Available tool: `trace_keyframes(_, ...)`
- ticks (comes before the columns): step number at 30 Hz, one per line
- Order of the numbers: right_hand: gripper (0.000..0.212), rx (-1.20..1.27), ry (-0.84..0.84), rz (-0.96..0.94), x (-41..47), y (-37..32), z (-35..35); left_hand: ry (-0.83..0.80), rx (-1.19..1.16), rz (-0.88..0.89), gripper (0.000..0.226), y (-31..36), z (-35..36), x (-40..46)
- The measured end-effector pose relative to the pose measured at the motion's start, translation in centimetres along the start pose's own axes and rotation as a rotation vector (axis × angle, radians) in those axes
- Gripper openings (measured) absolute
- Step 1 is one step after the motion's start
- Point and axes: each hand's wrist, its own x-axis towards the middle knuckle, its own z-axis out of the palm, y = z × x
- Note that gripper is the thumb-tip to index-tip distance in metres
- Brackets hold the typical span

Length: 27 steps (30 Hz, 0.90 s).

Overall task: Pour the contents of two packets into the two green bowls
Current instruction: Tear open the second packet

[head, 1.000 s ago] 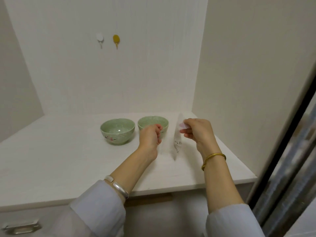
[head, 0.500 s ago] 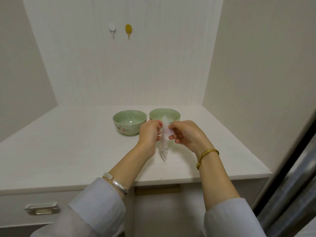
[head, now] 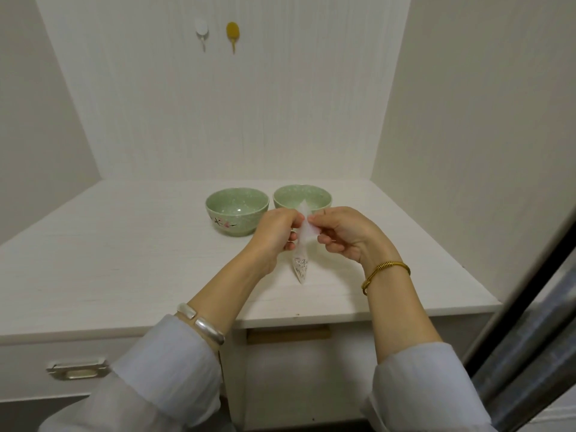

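At the centre of the frame, both hands are meeting over the white table (head: 124, 260) and are holding one translucent packet (head: 301, 244) between them. The left hand (head: 276, 233) is closing its grip on the packet's upper left edge, with the fingers curled inward. The right hand (head: 343, 233) is pinching the upper right edge between thumb and fingertips. The packet is hanging upright, with its top corner rising in front of the right green bowl (head: 302, 199) and its narrow lower end pointing down toward the table; whether that end is touching the surface cannot be told. Pale granular contents are gathering in the lower end. Just left of the hands, the left green bowl (head: 237, 211) is standing upright on the table and is showing a small flower mark on its side. The two bowls are sitting just beside each other. A silver bangle (head: 202, 322) is sitting on the left wrist and a gold bracelet (head: 385, 272) on the right wrist. At the upper centre of the frame, a white hook (head: 202, 29) and a yellow hook (head: 232, 34) are sticking to the back wall. At the lower left, a metal drawer handle (head: 76, 367) is showing below the table edge.
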Motion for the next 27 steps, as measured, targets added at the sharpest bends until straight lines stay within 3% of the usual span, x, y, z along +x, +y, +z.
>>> trace_keyframes(7, 0.031, 0.023, -0.002, -0.074, 0.4, 0.7, 0.4, -0.062, -0.013, 0.022, 0.014, -0.1, 0.1, 0.2)
trace_keyframes(11, 0.031, -0.008, -0.042, -0.123, 0.5, 1.0, 0.9, -0.124, -0.022, -0.026, 0.031, 0.2, -0.1, 0.7)
trace_keyframes(16, 0.035, 0.051, -0.078, -0.142, 0.6, 1.3, 1.1, -0.2, -0.054, -0.065, 0.02, 0.0, -0.2, 1.0)
trace_keyframes(22, 0.036, 0.107, -0.077, -0.141, 0.6, 1.5, 0.7, -0.293, -0.163, -0.101, 0.026, -0.2, -0.1, 1.0)
trace_keyframes(27, 0.034, 0.114, -0.097, -0.139, 0.4, 1.5, 0.2, -0.312, -0.102, -0.113, 0.024, -0.1, 0.0, 1.2)
